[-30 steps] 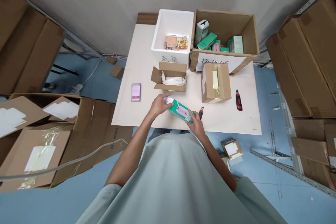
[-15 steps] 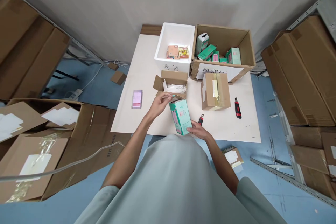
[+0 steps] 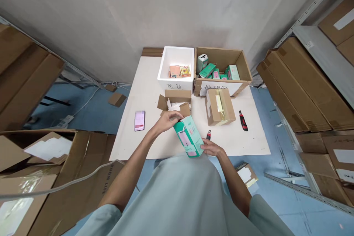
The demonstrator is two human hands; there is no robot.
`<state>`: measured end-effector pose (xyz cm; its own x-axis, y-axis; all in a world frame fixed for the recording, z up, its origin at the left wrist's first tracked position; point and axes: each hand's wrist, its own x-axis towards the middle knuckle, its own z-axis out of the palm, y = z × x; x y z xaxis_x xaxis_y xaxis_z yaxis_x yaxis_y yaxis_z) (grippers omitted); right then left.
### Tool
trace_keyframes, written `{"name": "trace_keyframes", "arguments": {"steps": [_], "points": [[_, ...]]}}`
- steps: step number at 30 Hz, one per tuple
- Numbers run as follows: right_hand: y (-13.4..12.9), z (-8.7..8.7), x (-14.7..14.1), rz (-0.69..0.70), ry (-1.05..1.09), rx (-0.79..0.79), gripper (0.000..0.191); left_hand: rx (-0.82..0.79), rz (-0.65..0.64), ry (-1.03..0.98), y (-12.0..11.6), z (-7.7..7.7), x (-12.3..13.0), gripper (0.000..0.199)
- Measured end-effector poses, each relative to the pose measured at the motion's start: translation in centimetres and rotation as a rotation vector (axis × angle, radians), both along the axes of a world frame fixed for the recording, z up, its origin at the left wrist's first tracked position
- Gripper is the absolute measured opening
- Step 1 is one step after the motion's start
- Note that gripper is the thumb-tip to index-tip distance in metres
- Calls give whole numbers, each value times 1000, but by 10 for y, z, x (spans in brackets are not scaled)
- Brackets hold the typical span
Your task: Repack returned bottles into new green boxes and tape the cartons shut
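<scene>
A green and white product box [image 3: 189, 136] with a pink picture on its side is tilted in front of my body, over the near table edge. My right hand [image 3: 212, 147] grips its lower right corner. The fingers of my left hand [image 3: 169, 121] are bent together at the box's top end, pinching its edge or flap; exactly what lies between them is hidden. Just behind stands an open small brown carton [image 3: 178, 97] with white packing inside. A red and black utility knife [image 3: 208, 135] lies close to my right hand.
A white foam bin [image 3: 176, 84] holds booklets. Beside it, a large cardboard box [image 3: 243, 67] contains several green boxes. A taped carton [image 3: 220, 107], a second utility knife [image 3: 243, 121] and a phone [image 3: 139, 120] lie on the table. Cartons on shelving [image 3: 304, 81] flank the right side.
The view has tilted up, so the table sits lower. The green box has turned, showing more of its pink-pictured side. Both hands stay at the box.
</scene>
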<state>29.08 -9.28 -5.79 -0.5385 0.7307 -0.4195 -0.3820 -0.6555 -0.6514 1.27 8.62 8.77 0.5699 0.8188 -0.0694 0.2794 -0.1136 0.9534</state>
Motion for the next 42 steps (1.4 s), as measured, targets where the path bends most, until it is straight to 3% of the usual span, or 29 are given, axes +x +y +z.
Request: {"name": "trace_keyframes", "arguments": {"steps": [4,10,13,16,23,29,35,42], "points": [[4,-1,2,-10,-3,4,76,56,11,18,5,4,-6,24],[10,-2,-1,34,12,-2,80,406,8,277,11,2,-19,24],[9,-2,-4,51,22,-16,78,435,-35,320,9,-3,-25,25],[6,0,-5,42,25,-36,65,380,-26,257,2,-7,-29,29],[6,4,-2,22,70,-99,39,46,52,62,-12,-12,-28,51],[-2,0,2,-12,34,-159,34,34,135,82,-18,-22,-23,40],[-2,-5,5,-7,-9,-102,46,29,56,122,-14,-25,-25,51],[10,13,20,82,-136,20,60,-416,-268,214,6,-27,-49,34]]}}
